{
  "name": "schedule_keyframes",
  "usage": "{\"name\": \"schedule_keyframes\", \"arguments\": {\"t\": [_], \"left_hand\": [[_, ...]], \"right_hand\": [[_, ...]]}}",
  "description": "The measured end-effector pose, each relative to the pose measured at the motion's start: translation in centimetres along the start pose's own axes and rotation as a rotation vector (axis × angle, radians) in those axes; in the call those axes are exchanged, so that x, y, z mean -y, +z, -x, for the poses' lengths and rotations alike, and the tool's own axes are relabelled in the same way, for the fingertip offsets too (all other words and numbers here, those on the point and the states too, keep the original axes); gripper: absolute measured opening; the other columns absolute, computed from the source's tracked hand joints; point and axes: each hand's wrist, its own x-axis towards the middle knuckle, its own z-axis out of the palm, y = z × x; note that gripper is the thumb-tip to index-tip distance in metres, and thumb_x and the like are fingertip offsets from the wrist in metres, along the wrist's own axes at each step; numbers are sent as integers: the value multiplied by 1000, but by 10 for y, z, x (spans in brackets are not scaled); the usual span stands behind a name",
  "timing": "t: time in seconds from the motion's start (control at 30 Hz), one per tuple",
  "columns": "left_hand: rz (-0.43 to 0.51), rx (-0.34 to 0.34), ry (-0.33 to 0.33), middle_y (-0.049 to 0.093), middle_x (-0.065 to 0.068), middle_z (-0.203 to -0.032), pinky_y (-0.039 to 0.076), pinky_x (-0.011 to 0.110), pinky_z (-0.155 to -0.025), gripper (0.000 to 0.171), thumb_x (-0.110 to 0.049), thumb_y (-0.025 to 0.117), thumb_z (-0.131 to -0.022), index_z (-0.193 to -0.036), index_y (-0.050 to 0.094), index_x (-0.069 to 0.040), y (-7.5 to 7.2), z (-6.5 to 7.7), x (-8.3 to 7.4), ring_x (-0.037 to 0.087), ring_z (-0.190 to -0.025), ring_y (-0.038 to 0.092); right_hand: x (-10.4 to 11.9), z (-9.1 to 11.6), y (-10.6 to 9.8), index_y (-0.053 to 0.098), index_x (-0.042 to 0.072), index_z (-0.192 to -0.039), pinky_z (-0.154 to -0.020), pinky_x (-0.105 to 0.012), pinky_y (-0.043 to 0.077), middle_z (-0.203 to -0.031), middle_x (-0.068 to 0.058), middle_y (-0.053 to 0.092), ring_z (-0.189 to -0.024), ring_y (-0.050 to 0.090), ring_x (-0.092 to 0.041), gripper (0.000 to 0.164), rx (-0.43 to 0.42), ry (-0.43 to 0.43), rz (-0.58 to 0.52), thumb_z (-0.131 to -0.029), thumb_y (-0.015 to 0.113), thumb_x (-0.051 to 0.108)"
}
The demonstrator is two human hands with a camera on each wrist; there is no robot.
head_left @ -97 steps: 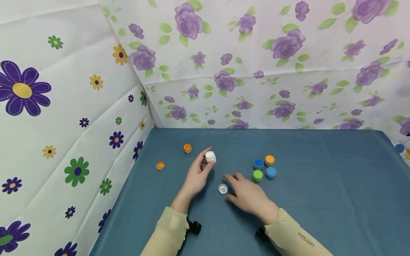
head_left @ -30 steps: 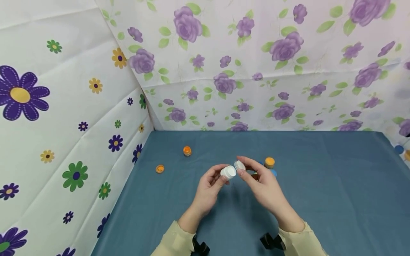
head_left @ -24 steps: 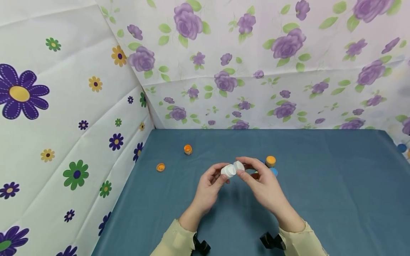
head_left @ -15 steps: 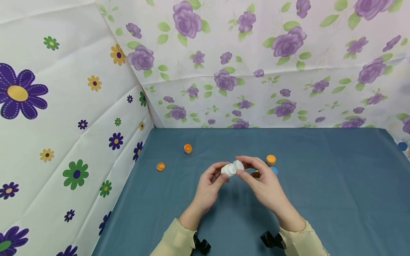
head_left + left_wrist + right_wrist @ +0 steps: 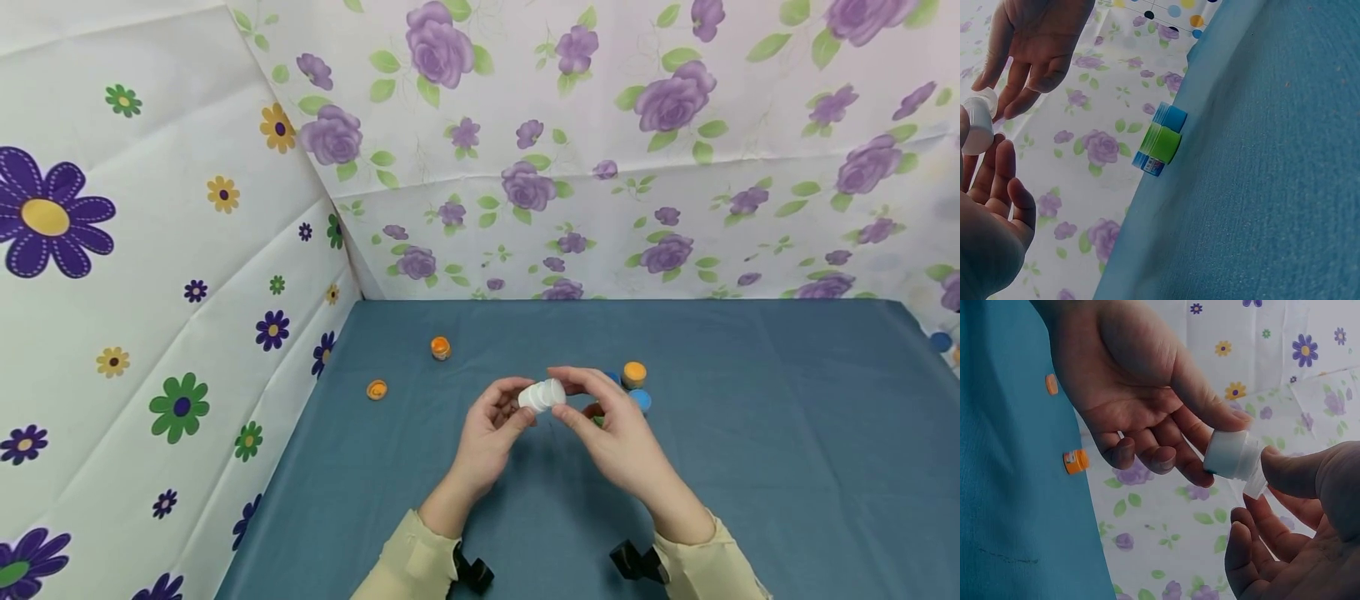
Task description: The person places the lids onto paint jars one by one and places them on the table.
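Observation:
Above the table, a small white paint jar (image 5: 531,398) lies tilted in my left hand (image 5: 480,446), pinched between thumb and fingers with its mouth toward the right. My right hand (image 5: 622,446) pinches the white lid (image 5: 555,392) by its edge, right at the jar's mouth. In the right wrist view the lid (image 5: 1255,486) sits at an angle against the threaded neck of the jar (image 5: 1225,453). The left wrist view shows the same jar (image 5: 979,128) at its left edge, between both hands. What is inside the jar is hidden.
An uncapped orange jar (image 5: 440,349) stands at the back left, its orange lid (image 5: 377,390) upside down nearer. Behind my right hand cluster jars with yellow-orange (image 5: 634,372), light blue (image 5: 641,400), dark blue (image 5: 613,378) and green (image 5: 598,421) lids, partly covered. Flowered sheets border the blue tablecloth (image 5: 750,433).
The white lid lay on the table at first; my right hand has picked it up and brought it left against the jar's mouth. My left hand has carried the jar right and nearer.

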Motion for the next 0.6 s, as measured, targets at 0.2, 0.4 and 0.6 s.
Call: {"name": "schedule_keyframes", "arguments": {"t": [0.2,0.4,0.6], "left_hand": [[-11,15,-2,66,1,-114,55,29,-85,37,-11,67,-107,-137,58,9,0,0,2,13,-92,63],[-10,27,0,66,2,-113,56,30,-85,35,-11,66,-108,-136,59,9,0,0,1,13,-93,63],[-26,32,-10,66,2,-113,56,30,-85,37,-11,68,-107,-137,59,8,1,1,1,13,-93,63]], "right_hand": [[-1,1,0,65,25,-146,-82,-35,55,-143,5,62,-122,59,-16,42,2,-35,37,-105,72,18],[0,1,0,67,26,-144,-84,-37,56,-145,6,62,-124,60,-17,45,15,-73,80,-102,74,11],[0,2,1,69,23,-142,-84,-36,57,-145,5,62,-125,61,-17,45,20,-95,107,-101,76,7]]}}
